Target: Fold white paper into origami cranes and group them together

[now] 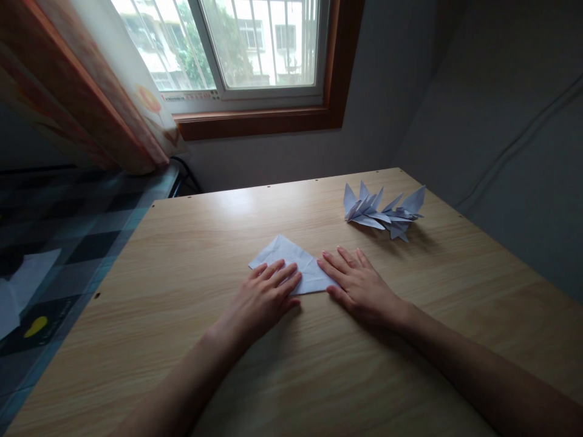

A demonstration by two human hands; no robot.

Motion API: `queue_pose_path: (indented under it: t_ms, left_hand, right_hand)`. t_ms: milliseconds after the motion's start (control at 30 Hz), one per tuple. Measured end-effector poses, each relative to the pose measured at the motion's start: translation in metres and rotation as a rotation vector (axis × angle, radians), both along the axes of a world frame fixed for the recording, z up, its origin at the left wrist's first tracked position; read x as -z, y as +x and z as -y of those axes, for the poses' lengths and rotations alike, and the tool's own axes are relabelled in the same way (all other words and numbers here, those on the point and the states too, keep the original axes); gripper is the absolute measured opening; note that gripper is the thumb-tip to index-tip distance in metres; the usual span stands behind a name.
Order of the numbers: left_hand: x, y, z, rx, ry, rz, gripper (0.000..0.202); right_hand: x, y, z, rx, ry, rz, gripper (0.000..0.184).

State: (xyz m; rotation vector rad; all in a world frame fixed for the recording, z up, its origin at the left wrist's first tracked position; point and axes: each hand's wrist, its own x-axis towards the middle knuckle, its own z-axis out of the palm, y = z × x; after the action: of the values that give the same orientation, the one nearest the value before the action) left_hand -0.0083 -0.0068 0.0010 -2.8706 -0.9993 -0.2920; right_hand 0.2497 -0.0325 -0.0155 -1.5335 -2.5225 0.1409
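A folded sheet of white paper (285, 249) lies flat on the wooden table, its top corner pointing away from me and creases running across it. My left hand (269, 291) rests palm down over its near left part, fingers stretched out. On the other side, my right hand (359, 282) lies flat with fingers spread, covering the paper's right corner. Farther back to the right sit several folded white paper pieces with pointed tips, origami cranes by their look (382, 209), bunched closely together.
The wooden table (191, 243) reaches back toward a wall below a barred window (268, 42). At the left stands a surface with a checked cloth (113, 224) and loose white sheets (34, 276). A patterned curtain (86, 85) hangs above it. A cable (519, 142) runs along the right wall.
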Motion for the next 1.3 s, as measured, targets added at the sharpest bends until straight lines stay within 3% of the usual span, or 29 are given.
queue_pose_path:
  t_ms: [167, 500, 967, 1067, 1167, 1300]
  left_hand:
    - [-0.012, 0.003, 0.003, 0.056, 0.121, -0.04, 0.022]
    - [-0.017, 0.005, 0.006, 0.075, 0.211, -0.191, 0.017]
    - [-0.016, 0.002, 0.005, 0.119, 0.217, -0.086, 0.022]
    - [-0.011, 0.0, 0.004, 0.07, 0.187, 0.066, 0.019]
    - [-0.008, 0.001, 0.004, -0.047, 0.071, 0.414, 0.015]
    - [-0.012, 0.006, 0.002, -0.232, -0.327, 0.993, 0.008]
  right_hand:
    - [0.005, 0.005, -0.003, 0.118, 0.04, -0.02, 0.047]
    - [0.008, 0.015, -0.011, 0.247, 0.214, -0.256, 0.042]
    - [0.002, 0.008, -0.009, 0.129, 0.211, -0.495, 0.038]
    - [0.001, 0.008, -0.009, 0.163, 0.259, -0.556, 0.039]
    - [-0.001, 0.008, -0.009, 0.203, 0.33, -0.58, 0.045]
    - [-0.001, 0.007, -0.006, 0.092, 0.401, -0.493, 0.07]
